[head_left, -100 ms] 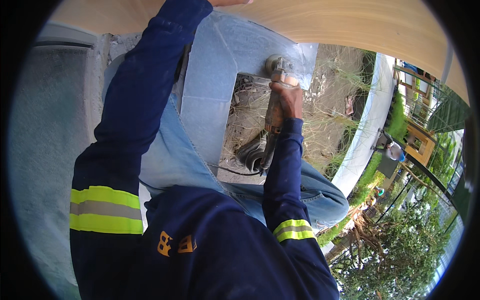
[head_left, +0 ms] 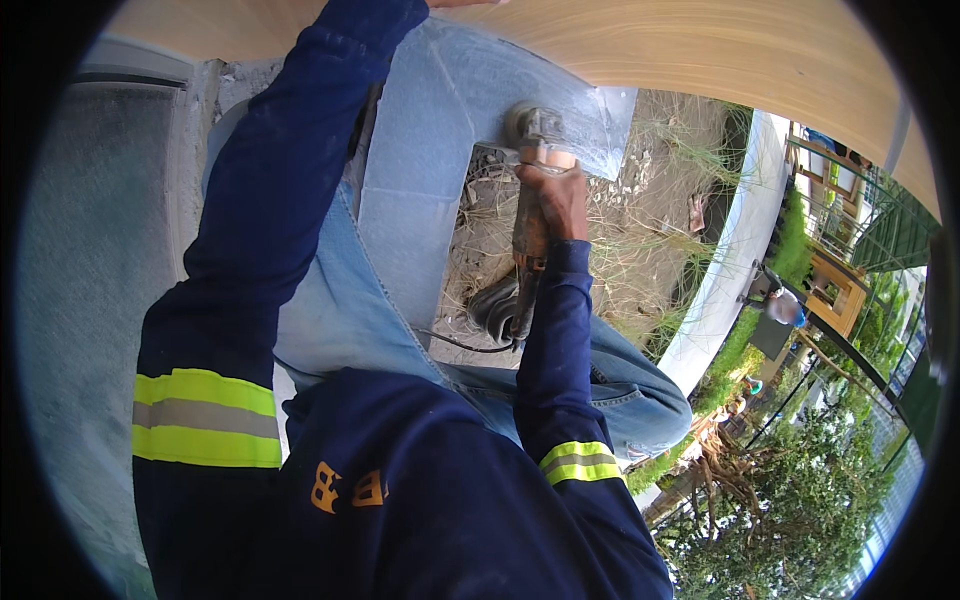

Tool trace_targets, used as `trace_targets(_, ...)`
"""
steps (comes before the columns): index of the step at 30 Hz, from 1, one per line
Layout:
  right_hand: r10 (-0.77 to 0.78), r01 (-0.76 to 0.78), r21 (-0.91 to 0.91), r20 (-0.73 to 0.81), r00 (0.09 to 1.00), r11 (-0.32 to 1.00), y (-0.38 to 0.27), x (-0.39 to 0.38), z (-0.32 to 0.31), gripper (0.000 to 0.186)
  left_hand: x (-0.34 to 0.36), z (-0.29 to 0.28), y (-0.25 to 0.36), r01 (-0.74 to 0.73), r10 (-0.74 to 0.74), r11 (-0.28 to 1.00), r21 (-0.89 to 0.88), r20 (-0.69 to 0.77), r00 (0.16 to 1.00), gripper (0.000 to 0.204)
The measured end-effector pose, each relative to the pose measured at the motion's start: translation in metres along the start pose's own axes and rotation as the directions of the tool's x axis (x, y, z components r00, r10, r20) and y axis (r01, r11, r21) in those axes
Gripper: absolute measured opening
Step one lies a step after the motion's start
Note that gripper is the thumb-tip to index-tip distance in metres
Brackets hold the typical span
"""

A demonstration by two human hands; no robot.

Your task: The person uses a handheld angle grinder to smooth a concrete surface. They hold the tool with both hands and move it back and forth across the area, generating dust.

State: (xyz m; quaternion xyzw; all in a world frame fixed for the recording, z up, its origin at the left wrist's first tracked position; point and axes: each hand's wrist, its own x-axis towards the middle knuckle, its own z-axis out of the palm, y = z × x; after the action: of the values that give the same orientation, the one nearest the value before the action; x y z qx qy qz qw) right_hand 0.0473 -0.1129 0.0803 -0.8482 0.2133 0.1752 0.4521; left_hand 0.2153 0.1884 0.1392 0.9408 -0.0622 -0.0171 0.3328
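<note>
While the right grip (head_left: pixel 560 195) is closed around the orange grinder (head_left: pixel 530 238), its long axis running fore-and-aft, the disc head (head_left: pixel 543 128) lies just ahead over the gray slab (head_left: pixel 410 180); the left grip (head_left: pixel 465 3), ahead and leftward, shows too little to judge.

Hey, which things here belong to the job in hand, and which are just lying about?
In use:
orange power tool, gripped in the right hand
grey slab at its head
black cord

Just about:
dry grass
reddish scrap on the soil
leafy tree
</note>
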Motion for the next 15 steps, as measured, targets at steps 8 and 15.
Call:
trace_targets(8,-0.051,0.05,0.059,0.022,0.998,0.997,-0.003,-0.004,0.03,0.053,-0.007,-0.009,0.004,0.071,-0.07,0.994,-0.084,0.023,0.997,0.046)
trace_targets(15,0.042,-0.026,0.111,-0.143,0.989,0.993,0.015,-0.003,-0.022,0.045,-0.007,-0.011,0.005,0.097,-0.095,0.994,-0.043,0.042,0.995,0.044)
